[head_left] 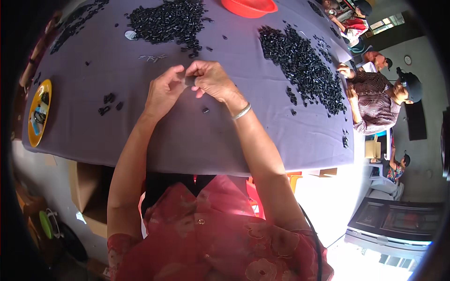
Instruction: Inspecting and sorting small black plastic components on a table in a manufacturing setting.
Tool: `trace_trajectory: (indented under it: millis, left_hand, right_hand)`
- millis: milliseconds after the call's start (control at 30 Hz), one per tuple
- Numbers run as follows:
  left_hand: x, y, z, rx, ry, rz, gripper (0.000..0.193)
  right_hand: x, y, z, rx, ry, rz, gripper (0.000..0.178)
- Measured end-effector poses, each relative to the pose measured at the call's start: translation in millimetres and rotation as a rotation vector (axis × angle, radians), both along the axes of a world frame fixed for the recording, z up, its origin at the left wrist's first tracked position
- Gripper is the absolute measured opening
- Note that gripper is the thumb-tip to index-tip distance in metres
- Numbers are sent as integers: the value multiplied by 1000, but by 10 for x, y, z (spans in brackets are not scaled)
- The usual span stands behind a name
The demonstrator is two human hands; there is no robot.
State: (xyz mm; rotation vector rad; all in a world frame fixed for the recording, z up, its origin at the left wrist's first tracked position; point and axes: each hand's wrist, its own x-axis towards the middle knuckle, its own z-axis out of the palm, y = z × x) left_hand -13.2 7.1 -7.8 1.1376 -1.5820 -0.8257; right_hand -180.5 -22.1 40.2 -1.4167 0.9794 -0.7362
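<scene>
From afar I see the right hand (212, 80) pinching a small dark piece (190, 81) above the purple cloth (197, 145); whether the left hand (162, 92) grips it I cannot tell; a slack pinch could let it fall.

The desk (211, 150) is lit softly, while the floor (328, 201) to its right is burned out to white by strong glare. Small glints are scattered over the heaped black pieces (304, 65). The lower left is left dim. Straight edges are bent by the fisheye lens, and the rim is swallowed in black. Fine detail between the fingers (176, 69) is blurred.
</scene>
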Motion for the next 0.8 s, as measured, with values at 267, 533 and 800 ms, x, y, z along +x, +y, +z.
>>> trace_trajectory:
  millis: [267, 533, 800]
  left_hand:
    - [30, -5, 1, -19, -28, -16, 27]
    - [-53, 108, 176, -101, -201, 55, 22]
    - [8, 62, 91, -107, -216, -2, 23]
  right_hand:
    - [-6, -17, 20, 18, -28, -21, 19]
    - [11, -9, -30, 57, -22, -36, 9]
    - [33, 12, 7, 11, 242, -27, 10]
